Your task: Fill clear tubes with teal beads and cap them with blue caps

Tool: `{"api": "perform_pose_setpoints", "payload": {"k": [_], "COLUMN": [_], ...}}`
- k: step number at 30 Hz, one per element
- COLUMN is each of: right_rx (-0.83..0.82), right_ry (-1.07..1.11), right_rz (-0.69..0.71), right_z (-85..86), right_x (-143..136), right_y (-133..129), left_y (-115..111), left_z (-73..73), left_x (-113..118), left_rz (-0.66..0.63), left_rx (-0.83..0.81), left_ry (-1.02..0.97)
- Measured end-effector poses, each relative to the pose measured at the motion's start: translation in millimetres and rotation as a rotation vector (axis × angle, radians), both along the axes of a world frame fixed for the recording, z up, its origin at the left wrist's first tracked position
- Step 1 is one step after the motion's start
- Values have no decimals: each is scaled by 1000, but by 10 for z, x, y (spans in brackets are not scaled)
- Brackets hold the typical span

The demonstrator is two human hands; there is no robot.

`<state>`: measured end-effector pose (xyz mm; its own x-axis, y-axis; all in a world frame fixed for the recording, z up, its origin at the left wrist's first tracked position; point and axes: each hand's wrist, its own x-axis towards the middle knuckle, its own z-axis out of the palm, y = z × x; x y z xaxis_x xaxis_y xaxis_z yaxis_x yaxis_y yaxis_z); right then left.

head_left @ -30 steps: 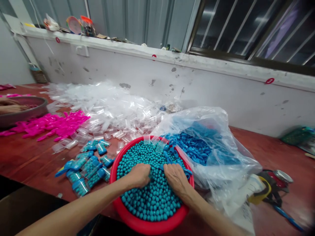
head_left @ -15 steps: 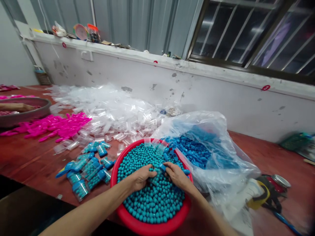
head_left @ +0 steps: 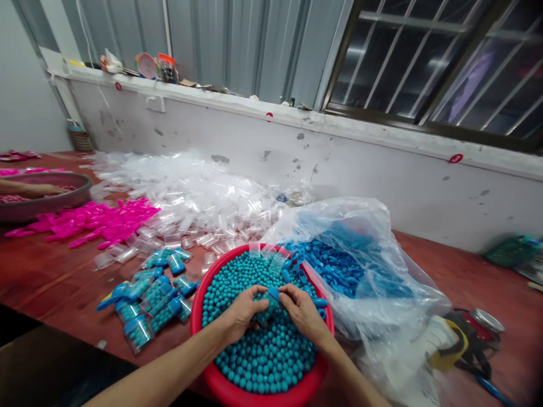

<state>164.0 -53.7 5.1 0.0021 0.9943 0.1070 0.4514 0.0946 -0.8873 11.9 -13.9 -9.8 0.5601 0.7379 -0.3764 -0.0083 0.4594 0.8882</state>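
Note:
Over a red basin full of teal beads, my left hand is closed around a small clear container with teal beads in it. My right hand pinches a blue cap at the container's upper end; whether the cap is fully seated I cannot tell. Fingers cover part of both pieces. Loose blue caps and a few empty clear containers lie on the beads at the basin's far side. Left of the basin, several bead-filled containers with blue caps lie on the table.
A plastic bag of blue caps stands open at the basin's right. Empty clear containers are heaped toward the wall. Pink pieces lie at left beside a bowl, with another person's hand in it. Metal-lidded jar at right.
My hands have come closer together and the container is tilted more upright, with the blue cap now at its upper end. The view has shifted slightly.

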Motion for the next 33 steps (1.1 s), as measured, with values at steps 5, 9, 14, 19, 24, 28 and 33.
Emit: {"api": "perform_pose_setpoints", "payload": {"k": [5,9,14,19,24,28,33], "right_rx": [-58,-32,108,94,85,86,40], "right_ry": [97,163,-13,-155,-171,-254,-395], "right_rz": [-99,-164,-125,10,-135,-5,60], "right_z": [-18,-8,48,129,170,138,165], "right_x": [-89,-125,-143,-45,-20,-33,117], "right_y": [32,32,-18,-83,-96,-91,-102], "left_y": [-60,-68,-86,-91,-92,-95,-83], "left_z": [-17,-1,48,36,-4,-2,25], "left_x": [-7,-30,-58,-86,-76,-82,-87], "left_rz": [121,146,192,174,113,132,163], "left_rx": [84,90,161,71,129,143,123], "left_ry": [-9,-109,-77,-6,46,43,32]}}
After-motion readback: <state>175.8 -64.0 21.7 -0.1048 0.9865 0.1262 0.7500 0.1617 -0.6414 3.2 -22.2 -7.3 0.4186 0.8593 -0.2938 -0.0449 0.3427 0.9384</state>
